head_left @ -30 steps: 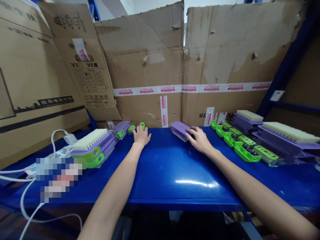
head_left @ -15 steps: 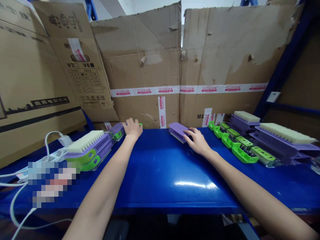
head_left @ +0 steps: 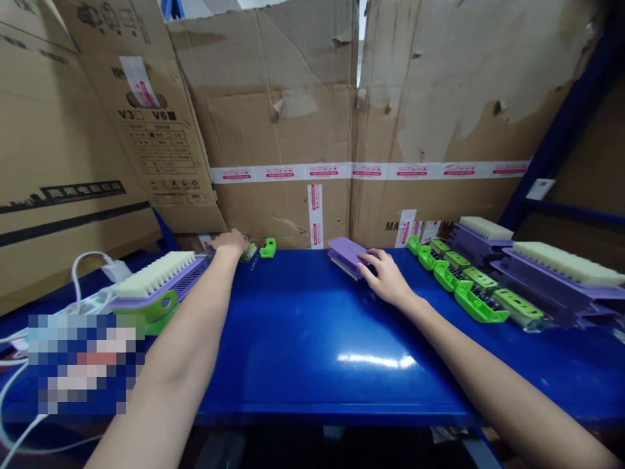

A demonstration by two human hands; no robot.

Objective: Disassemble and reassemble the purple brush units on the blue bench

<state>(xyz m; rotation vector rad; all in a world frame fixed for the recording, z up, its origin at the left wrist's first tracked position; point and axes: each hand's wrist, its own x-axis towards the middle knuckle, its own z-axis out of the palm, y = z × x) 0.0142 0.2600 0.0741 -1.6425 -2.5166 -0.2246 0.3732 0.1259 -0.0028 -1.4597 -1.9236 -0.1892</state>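
At the far left of the table, my left hand [head_left: 229, 243] is blurred over the back edge, its fingers mostly hidden. A bit of purple plastic shows beside it; whether the hand grips this I cannot tell. Just right of that hand lie a small green clip-like part [head_left: 268, 248] and a clear-and-green piece [head_left: 249, 253]. My right hand [head_left: 383, 270] is closed on the right end of a purple slotted brush piece [head_left: 346, 255], thumb in front and fingers on top. Pale bristles show along that piece's underside, near the table.
Purple pieces with a cream toothed pad [head_left: 159, 272] are stacked at left, beside a power strip [head_left: 105, 296] with white cables. At right stand more padded purple pieces [head_left: 551, 280] and a row of green parts [head_left: 476, 303]. Cardboard [head_left: 283, 130] walls the blue table's [head_left: 288, 339] back.
My left hand has moved left along the back of the table, uncovering the small green parts there. My right hand stays on the purple brush piece. The view has shifted slightly.
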